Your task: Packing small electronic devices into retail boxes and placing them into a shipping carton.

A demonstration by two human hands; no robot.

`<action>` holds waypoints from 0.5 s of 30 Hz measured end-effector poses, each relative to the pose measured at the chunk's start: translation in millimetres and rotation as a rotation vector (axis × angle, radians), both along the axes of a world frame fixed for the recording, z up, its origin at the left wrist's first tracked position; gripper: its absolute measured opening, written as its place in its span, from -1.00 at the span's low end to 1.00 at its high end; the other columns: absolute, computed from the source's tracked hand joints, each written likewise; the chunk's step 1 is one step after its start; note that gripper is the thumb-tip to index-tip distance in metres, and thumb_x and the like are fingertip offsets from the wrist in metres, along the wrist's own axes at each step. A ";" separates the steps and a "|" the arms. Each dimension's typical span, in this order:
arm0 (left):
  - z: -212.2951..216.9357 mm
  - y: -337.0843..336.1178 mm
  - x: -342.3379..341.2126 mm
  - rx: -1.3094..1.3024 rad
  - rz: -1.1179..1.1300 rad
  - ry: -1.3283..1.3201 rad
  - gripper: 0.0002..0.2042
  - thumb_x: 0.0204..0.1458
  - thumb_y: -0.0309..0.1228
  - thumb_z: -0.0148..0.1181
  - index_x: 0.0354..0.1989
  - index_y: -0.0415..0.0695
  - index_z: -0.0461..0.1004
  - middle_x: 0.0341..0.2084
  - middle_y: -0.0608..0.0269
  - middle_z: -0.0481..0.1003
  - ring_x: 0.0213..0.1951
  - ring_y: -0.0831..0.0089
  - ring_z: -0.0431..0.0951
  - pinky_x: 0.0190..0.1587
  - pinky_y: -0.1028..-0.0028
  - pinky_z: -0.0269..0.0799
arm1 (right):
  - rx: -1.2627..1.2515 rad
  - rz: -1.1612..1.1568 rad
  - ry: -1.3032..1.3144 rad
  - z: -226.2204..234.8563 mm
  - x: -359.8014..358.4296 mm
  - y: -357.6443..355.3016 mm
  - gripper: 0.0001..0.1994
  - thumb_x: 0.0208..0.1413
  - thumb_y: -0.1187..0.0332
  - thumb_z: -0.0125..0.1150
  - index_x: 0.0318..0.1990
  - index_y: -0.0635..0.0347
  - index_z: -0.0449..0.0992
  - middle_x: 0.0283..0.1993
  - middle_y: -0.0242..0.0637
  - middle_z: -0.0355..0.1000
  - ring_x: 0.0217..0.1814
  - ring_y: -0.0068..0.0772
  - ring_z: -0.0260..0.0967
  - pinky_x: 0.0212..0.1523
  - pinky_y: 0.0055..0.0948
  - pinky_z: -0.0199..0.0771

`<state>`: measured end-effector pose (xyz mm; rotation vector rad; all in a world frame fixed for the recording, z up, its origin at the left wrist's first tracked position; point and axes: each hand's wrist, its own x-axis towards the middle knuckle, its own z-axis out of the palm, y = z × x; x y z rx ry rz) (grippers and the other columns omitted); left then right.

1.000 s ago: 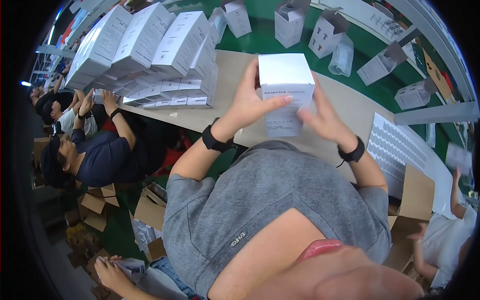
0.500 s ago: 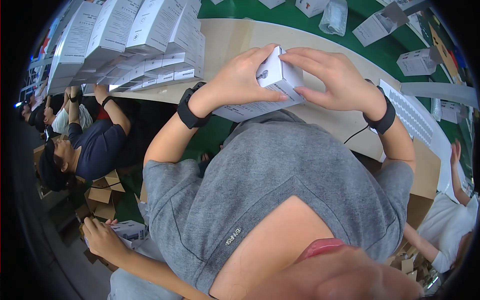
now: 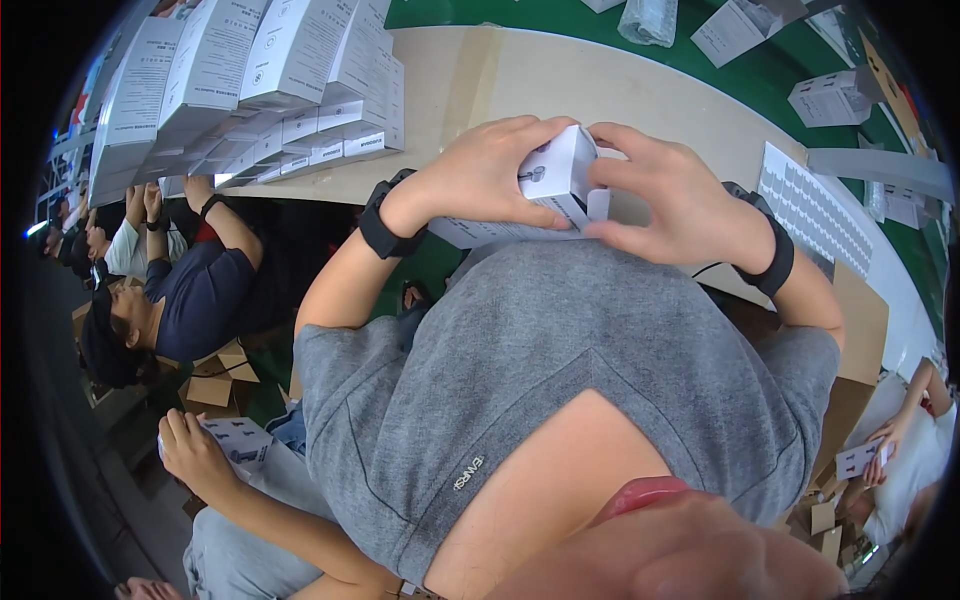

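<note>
White box (image 3: 556, 178) tilted, long axis left-right, both hands gripping ends

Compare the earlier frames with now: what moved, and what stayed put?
The white box came down from upright in front of the chest to tilted, close against the grey shirt. The left hand and right hand shifted on top of it. Both hands kept hold; the stacked boxes stayed.
</note>
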<state>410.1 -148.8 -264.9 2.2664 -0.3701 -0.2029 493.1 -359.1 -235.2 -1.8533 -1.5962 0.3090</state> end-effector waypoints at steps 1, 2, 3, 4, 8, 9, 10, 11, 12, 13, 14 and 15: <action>-4.6 0.0 2.4 -0.037 -0.040 0.015 -0.15 -0.46 -0.09 0.40 0.09 -0.22 0.20 -0.20 0.02 0.39 -0.14 0.13 0.41 -0.07 0.37 0.33 | -0.048 -0.016 0.024 2.0 1.7 -0.7 -0.77 -0.25 0.47 0.13 -0.33 0.20 0.40 -0.07 -0.01 0.33 -0.25 -0.04 0.38 -0.27 -0.34 0.41; -7.1 0.8 4.5 -0.072 -0.082 0.030 -0.14 -0.46 -0.09 0.40 0.10 -0.20 0.20 -0.19 0.03 0.39 -0.12 0.13 0.40 -0.06 0.38 0.32 | -0.095 -0.034 0.049 4.3 3.7 -1.3 -0.82 -0.23 0.48 0.14 -0.37 0.20 0.40 -0.06 -0.02 0.33 -0.25 -0.07 0.38 -0.26 -0.35 0.41; -6.9 2.3 6.1 -0.073 -0.082 0.032 -0.14 -0.46 -0.09 0.40 0.10 -0.20 0.20 -0.19 0.03 0.39 -0.12 0.13 0.40 -0.06 0.38 0.32 | -0.142 -0.052 0.073 6.4 5.9 -2.5 -0.86 -0.22 0.48 0.14 -0.41 0.20 0.41 -0.05 -0.03 0.33 -0.24 -0.09 0.39 -0.25 -0.36 0.41; -5.4 3.7 7.5 -0.100 -0.128 0.071 -0.15 -0.44 -0.14 0.40 0.12 -0.20 0.17 -0.12 0.03 0.34 -0.06 0.16 0.36 -0.01 0.38 0.27 | -0.142 -0.053 0.074 5.9 13.3 -7.2 -0.86 -0.22 0.48 0.14 -0.41 0.20 0.41 -0.05 -0.03 0.33 -0.24 -0.09 0.39 -0.25 -0.36 0.41; -17.4 6.7 16.7 -0.225 -0.179 0.114 -0.16 -0.37 -0.22 0.40 0.16 -0.19 0.12 0.02 0.05 0.26 0.07 0.24 0.27 0.09 0.39 0.19 | 0.004 -0.180 0.548 -6.5 49.5 -21.4 -0.71 -0.18 0.46 0.19 -0.21 0.14 0.40 -0.01 -0.11 0.34 -0.16 -0.22 0.39 -0.20 -0.38 0.40; -29.9 5.0 19.4 -0.298 -0.134 0.084 -0.17 -0.35 -0.20 0.39 0.16 -0.19 0.12 0.01 0.05 0.26 0.08 0.25 0.26 0.07 0.38 0.21 | 0.119 -0.249 0.689 -10.6 53.8 -24.2 -0.67 -0.17 0.45 0.19 -0.15 0.13 0.39 -0.01 -0.14 0.34 -0.14 -0.27 0.39 -0.19 -0.39 0.40; -39.5 4.5 22.3 -0.368 -0.086 0.052 -0.18 -0.33 -0.19 0.38 0.16 -0.18 0.12 0.00 0.05 0.26 0.08 0.26 0.26 0.06 0.37 0.22 | 0.239 -0.312 0.827 -12.3 56.0 -25.1 -0.62 -0.15 0.44 0.20 -0.09 0.11 0.37 0.00 -0.16 0.35 -0.12 -0.31 0.38 -0.18 -0.39 0.40; -49.5 1.8 25.8 -0.362 -0.092 0.045 -0.18 -0.33 -0.19 0.38 0.16 -0.18 0.12 0.00 0.05 0.26 0.08 0.26 0.26 0.06 0.37 0.22 | 0.247 -0.313 0.820 -14.8 51.6 -25.7 -0.62 -0.15 0.44 0.20 -0.09 0.11 0.37 0.00 -0.16 0.35 -0.12 -0.31 0.38 -0.18 -0.39 0.40; -62.5 0.2 30.8 -0.499 -0.048 0.043 -0.18 -0.32 -0.19 0.38 0.17 -0.17 0.11 0.02 0.04 0.24 0.10 0.27 0.23 0.07 0.37 0.21 | 0.230 -0.288 0.558 -19.6 43.4 -21.3 -0.60 -0.12 0.42 0.19 -0.05 0.11 0.34 -0.01 -0.17 0.35 -0.11 -0.32 0.38 -0.18 -0.39 0.40; -73.4 -1.0 35.7 -0.636 -0.004 0.042 -0.18 -0.31 -0.20 0.38 0.18 -0.17 0.10 0.03 0.03 0.23 0.12 0.28 0.21 0.09 0.37 0.19 | 0.212 -0.261 0.297 -26.0 34.6 -16.4 -0.58 -0.10 0.40 0.17 -0.01 0.12 0.32 -0.02 -0.18 0.36 -0.11 -0.33 0.38 -0.17 -0.40 0.40; -80.8 -3.1 37.4 -0.772 0.036 0.046 -0.17 -0.30 -0.21 0.38 0.19 -0.16 0.09 0.05 0.03 0.21 0.14 0.28 0.18 0.10 0.37 0.18 | 0.193 -0.238 0.040 -35.1 27.5 -15.3 -0.56 -0.07 0.38 0.16 0.03 0.12 0.29 -0.03 -0.19 0.36 -0.10 -0.34 0.37 -0.16 -0.40 0.40; -81.3 -3.1 37.2 -0.767 0.028 0.047 -0.17 -0.30 -0.21 0.38 0.19 -0.16 0.09 0.05 0.03 0.21 0.14 0.28 0.18 0.10 0.37 0.18 | 0.198 -0.245 0.038 -43.3 24.8 -14.4 -0.56 -0.07 0.38 0.16 0.03 0.12 0.29 -0.03 -0.19 0.36 -0.10 -0.34 0.37 -0.16 -0.40 0.40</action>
